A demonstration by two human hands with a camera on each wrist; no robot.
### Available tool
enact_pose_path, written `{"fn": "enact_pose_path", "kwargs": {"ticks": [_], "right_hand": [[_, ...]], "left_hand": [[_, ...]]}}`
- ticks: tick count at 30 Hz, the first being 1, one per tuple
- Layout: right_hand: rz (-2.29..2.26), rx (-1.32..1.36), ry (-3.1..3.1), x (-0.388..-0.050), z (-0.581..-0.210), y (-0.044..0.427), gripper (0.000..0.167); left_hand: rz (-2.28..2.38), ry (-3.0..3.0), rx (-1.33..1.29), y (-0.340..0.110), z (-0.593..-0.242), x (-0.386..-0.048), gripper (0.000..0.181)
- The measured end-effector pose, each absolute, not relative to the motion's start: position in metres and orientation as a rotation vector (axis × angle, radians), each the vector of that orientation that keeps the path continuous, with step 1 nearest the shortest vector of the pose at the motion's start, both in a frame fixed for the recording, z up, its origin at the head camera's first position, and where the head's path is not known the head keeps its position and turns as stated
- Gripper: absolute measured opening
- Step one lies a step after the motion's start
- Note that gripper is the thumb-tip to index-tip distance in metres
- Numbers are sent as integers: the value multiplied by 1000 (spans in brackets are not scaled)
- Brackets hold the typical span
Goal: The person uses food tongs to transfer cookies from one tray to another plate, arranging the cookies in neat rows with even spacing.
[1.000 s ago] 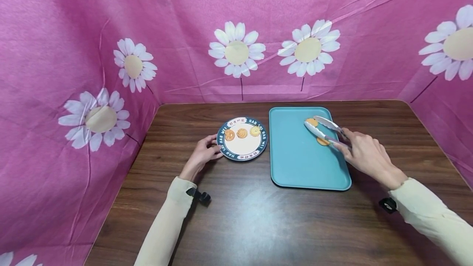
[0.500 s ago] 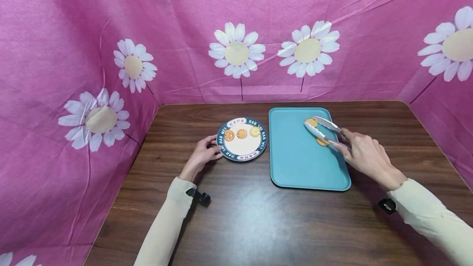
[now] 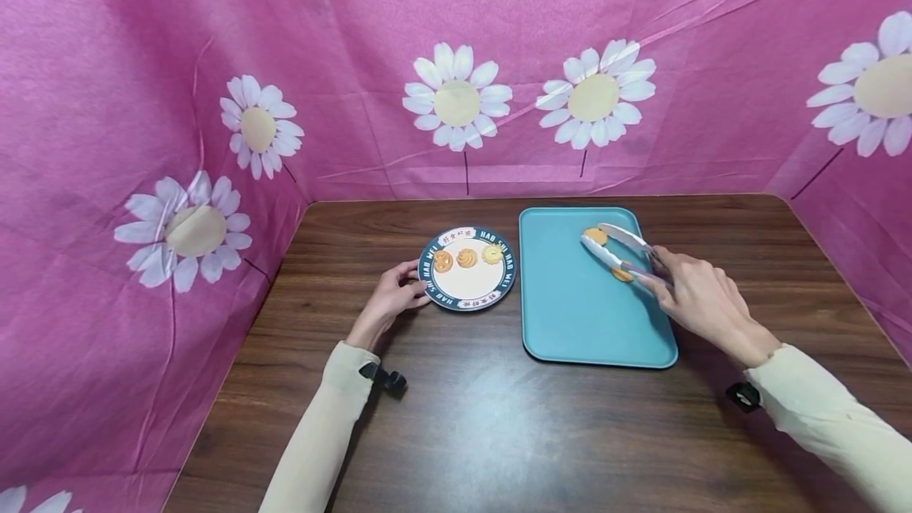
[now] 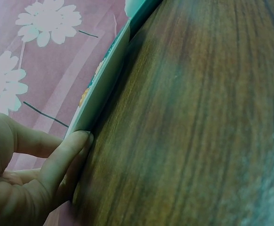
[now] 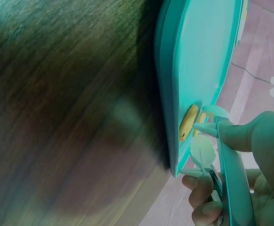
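At its left rim, a round plate (image 3: 466,285) with a dark blue lettered border is pinched by my left hand (image 3: 388,299). On it lie a pretzel-shaped cookie (image 3: 442,260), a swirled cookie (image 3: 466,258) and a pale ring-shaped cookie (image 3: 492,253). My right hand (image 3: 705,299) grips metal tongs (image 3: 627,237) over a turquoise tray (image 3: 591,323). The tong arms are spread, their tips on either side of a round cookie (image 3: 596,236). A second cookie (image 3: 622,275) lies partly under the near tong arm; the right wrist view shows this cookie (image 5: 188,123) by the tray's edge.
Everything stands on a dark wooden table (image 3: 456,418), the plate just left of the tray. A pink cloth (image 3: 342,62) with white daisies hangs behind the table and along both sides.
The tongs have shifted slightly left with my right hand, and the far cookie has slid a little left on the tray. My left hand and the plate stay where they were.
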State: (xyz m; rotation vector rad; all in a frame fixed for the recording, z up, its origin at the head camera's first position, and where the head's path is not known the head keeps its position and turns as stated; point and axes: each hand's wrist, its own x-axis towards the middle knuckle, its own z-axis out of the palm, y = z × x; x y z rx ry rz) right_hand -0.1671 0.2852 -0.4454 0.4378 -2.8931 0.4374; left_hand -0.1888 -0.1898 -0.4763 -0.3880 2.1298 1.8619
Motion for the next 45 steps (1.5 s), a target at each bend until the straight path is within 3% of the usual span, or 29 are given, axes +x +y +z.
{"fn": "enact_pose_path", "kwargs": {"ticks": [45], "right_hand": [[468, 687, -2815, -146, -441, 214, 56]], "left_hand": [[1885, 2120, -354, -192, -475, -187, 55]]}}
